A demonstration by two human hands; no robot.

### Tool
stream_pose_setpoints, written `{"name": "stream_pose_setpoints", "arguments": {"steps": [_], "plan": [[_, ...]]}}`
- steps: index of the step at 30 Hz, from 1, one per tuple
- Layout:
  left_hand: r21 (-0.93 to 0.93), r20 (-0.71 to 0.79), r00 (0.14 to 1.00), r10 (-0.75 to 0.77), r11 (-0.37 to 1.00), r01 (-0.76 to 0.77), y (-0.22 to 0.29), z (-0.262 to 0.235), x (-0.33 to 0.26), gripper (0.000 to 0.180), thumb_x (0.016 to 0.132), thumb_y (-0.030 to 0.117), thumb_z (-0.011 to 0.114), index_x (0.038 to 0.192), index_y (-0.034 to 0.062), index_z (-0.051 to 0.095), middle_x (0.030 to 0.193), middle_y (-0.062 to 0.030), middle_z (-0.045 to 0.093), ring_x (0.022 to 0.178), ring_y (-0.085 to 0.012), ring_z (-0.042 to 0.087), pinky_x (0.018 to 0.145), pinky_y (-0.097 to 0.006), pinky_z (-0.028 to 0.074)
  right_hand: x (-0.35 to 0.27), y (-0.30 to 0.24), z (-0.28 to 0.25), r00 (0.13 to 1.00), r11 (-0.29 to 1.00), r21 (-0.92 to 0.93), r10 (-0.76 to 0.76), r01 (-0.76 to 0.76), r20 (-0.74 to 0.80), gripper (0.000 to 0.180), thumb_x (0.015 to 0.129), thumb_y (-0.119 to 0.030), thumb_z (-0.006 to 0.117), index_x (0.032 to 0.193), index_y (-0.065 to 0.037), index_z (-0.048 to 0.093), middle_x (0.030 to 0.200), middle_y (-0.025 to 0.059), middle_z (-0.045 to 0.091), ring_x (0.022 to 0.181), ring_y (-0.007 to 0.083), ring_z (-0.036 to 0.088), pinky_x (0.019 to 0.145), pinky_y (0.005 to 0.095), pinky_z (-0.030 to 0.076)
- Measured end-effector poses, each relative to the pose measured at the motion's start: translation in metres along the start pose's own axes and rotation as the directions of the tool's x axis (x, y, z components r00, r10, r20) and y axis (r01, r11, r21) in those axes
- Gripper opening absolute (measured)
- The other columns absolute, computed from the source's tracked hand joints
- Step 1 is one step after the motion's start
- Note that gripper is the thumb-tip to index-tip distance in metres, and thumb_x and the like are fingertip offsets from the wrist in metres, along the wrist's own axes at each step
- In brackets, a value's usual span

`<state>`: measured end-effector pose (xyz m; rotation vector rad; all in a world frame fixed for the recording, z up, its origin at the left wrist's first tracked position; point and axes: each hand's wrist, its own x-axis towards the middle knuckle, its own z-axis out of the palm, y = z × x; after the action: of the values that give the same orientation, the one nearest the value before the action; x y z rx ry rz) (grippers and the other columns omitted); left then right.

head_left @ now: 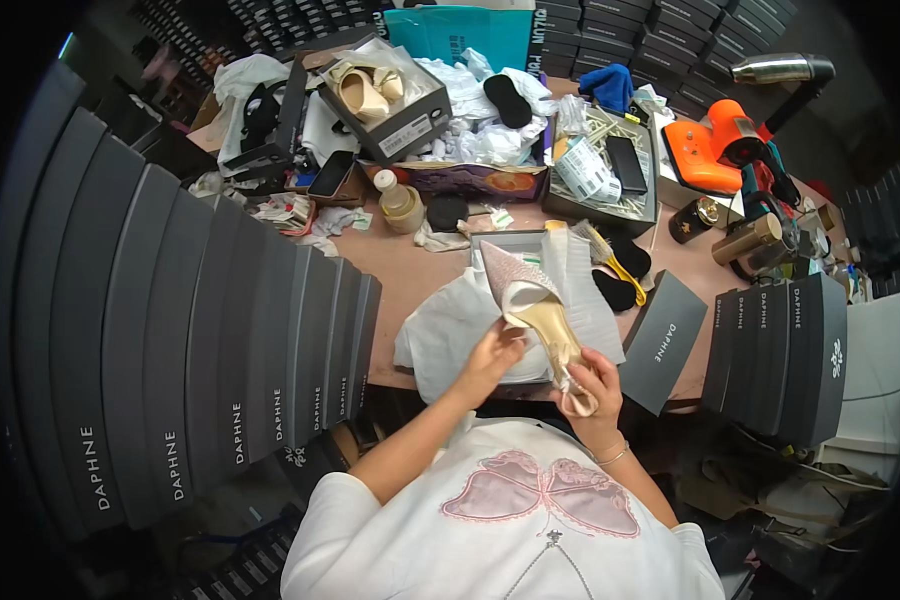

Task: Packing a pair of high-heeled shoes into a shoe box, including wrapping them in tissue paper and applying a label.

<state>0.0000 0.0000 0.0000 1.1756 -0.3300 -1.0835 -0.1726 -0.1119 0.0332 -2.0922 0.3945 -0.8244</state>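
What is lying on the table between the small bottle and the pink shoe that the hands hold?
In the head view, between the bottle and the shoe, a small black pad and crumpled white tissue lie on the table.

Glittery pink pointed shoe (530, 300), held aloft.

white short-sleeved top (490, 540) | pink butterfly print (542, 492) (chest) | thin bracelet (613, 457) (right wrist)
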Motion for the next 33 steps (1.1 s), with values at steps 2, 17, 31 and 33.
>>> {"name": "stream_pose_setpoints", "arguments": {"steps": [2, 17, 31, 33], "plan": [[-0.320, -0.104, 0.994, -0.023, 0.947, -0.012, 0.001, 0.018, -0.006, 0.041, 0.096, 0.029, 0.057, 0.123, -0.0002, 0.047, 0.111, -0.0143, 0.059, 0.098, -0.0213, 0.062, 0.085, -0.034, 0.052, 0.003, -0.016, 0.008, 0.980, 0.989, -0.055, -0.126, 0.136, 0.154, 0.071, 0.065, -0.025, 0.087, 0.124, -0.007, 0.053, 0.133, 0.0227, 0.042, 0.119, 0.0380, 0.051, 0.090, 0.0407, 0.051], [0.820, -0.082, 0.958, 0.275, 0.565, -0.092, 0.074, -0.021, 0.010, 0.030, 0.092, 0.021, 0.060, 0.116, 0.0022, 0.060, 0.080, -0.0144, 0.067, 0.076, -0.0243, 0.066, 0.067, -0.036, 0.051, 0.007, -0.009, -0.039, 0.953, 0.975, 0.096, 0.172, -0.201, 0.250, 0.046, 0.068, -0.009, 0.081, 0.110, 0.001, 0.065, 0.129, 0.0200, 0.055, 0.119, 0.0329, 0.055, 0.098, 0.0377, 0.047], [0.950, 0.050, 0.976, -0.212, 0.311, 0.019, 0.080, -0.039, 0.066, 0.043, 0.093, 0.036, 0.056, 0.075, -0.0026, 0.064, 0.065, -0.0153, 0.064, 0.057, -0.0254, 0.062, 0.057, -0.038, 0.049, -0.021, 0.034, -0.071, 0.738, 0.140, 0.929, 0.652, -0.341, 0.172, 0.055, 0.081, -0.036, 0.071, 0.121, -0.002, 0.056, 0.123, 0.0130, 0.058, 0.112, 0.0287, 0.059, 0.089, 0.0375, 0.053], [0.950, -0.050, 0.999, -0.018, 0.308, 0.053, 0.115, -0.054, 0.041, 0.045, 0.090, 0.037, 0.060, 0.070, -0.0031, 0.063, 0.061, -0.0180, 0.060, 0.050, -0.0252, 0.054, 0.054, -0.039, 0.044, -0.022, 0.043, -0.075, 0.629, -0.225, 0.965, 0.732, -0.138, 0.260, 0.057, 0.082, -0.041, 0.069, 0.122, -0.002, 0.054, 0.118, 0.0112, 0.061, 0.109, 0.0281, 0.061, 0.082, 0.0357, 0.058]]}}
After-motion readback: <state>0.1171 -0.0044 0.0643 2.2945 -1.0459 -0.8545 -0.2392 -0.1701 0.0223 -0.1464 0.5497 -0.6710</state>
